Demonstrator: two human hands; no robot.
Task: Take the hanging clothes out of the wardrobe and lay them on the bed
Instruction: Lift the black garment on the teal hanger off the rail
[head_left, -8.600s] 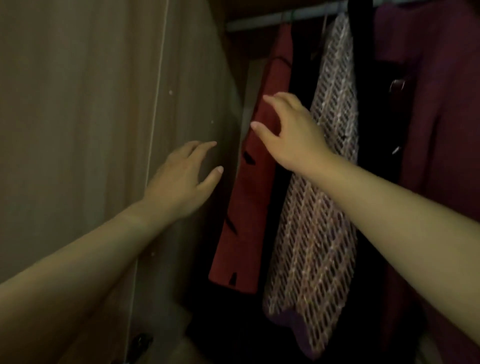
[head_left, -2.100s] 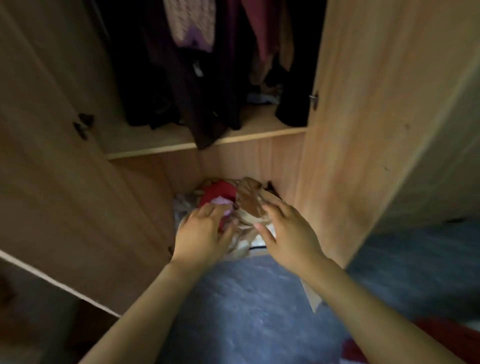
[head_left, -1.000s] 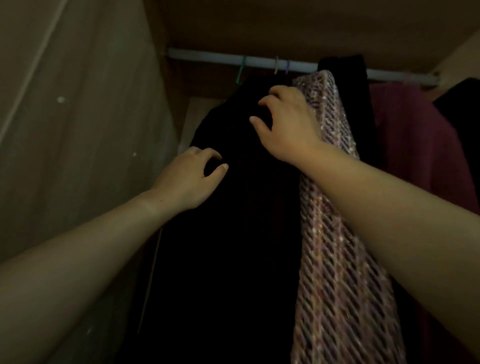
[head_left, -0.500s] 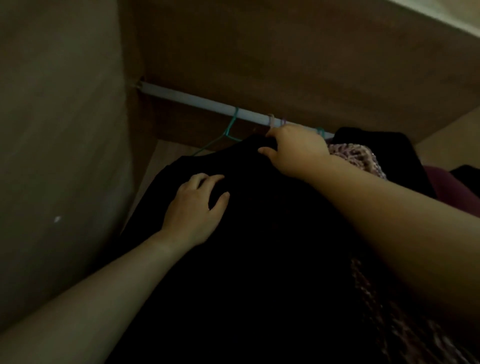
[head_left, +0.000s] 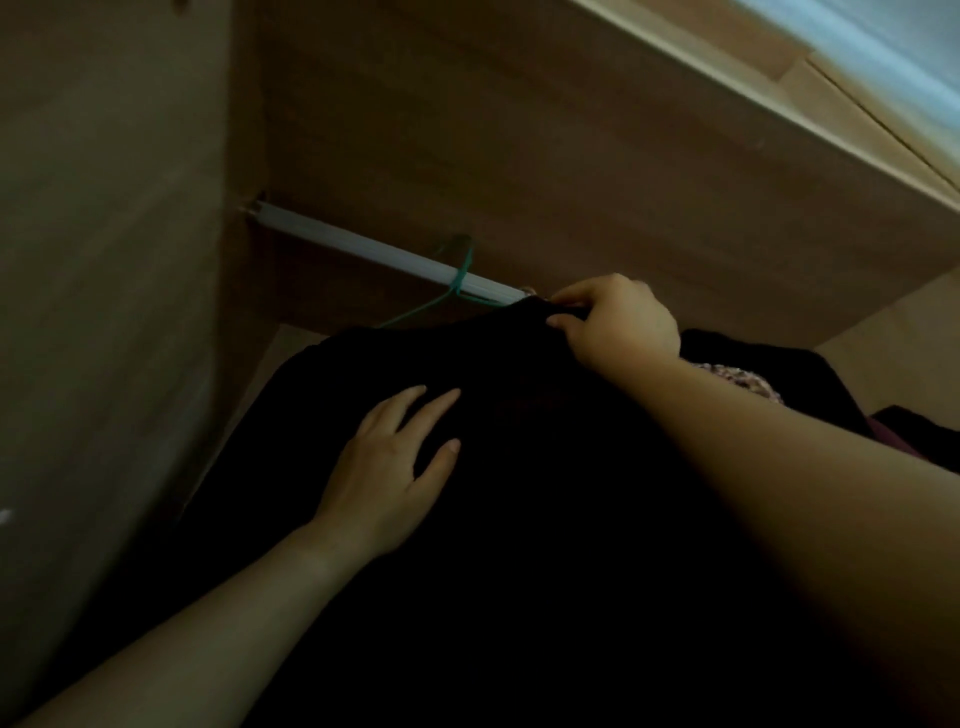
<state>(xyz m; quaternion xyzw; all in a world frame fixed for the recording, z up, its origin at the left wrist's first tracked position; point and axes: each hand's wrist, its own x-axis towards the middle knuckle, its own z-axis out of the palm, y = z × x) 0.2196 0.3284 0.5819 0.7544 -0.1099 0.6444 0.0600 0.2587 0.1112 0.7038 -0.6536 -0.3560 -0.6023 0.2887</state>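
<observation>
Since the frame half a second earlier, the left hand (head_left: 387, 467) has changed from curled fingers to fingers spread flat, and the view has tipped a little further upward.

Left hand: lower centre of the frame, palm down, fingers and thumb straight and splayed, resting on the front of the black garment (head_left: 519, 545), a broad piece of plain dark fabric.

Right hand (head_left: 618, 325): centre right, as before at the top edge of the black garment. Thumb and curled fingers pinch a fold of that fabric just below the rail.

Black garment: inside the wardrobe, filling the lower middle of the frame, its upper edge up against the white straight hanging rail (head_left: 363, 247).

Thin green wire hanger hook (head_left: 460, 275): looped over the rail, left of the right hand. Whether it carries the black garment cannot be told.

Pink patterned woven garment (head_left: 737, 379): a small patch shows beside the right forearm, right of centre.

Pale wooden wardrobe side panel (head_left: 104, 286): left of the frame; the rail ends against it.
</observation>
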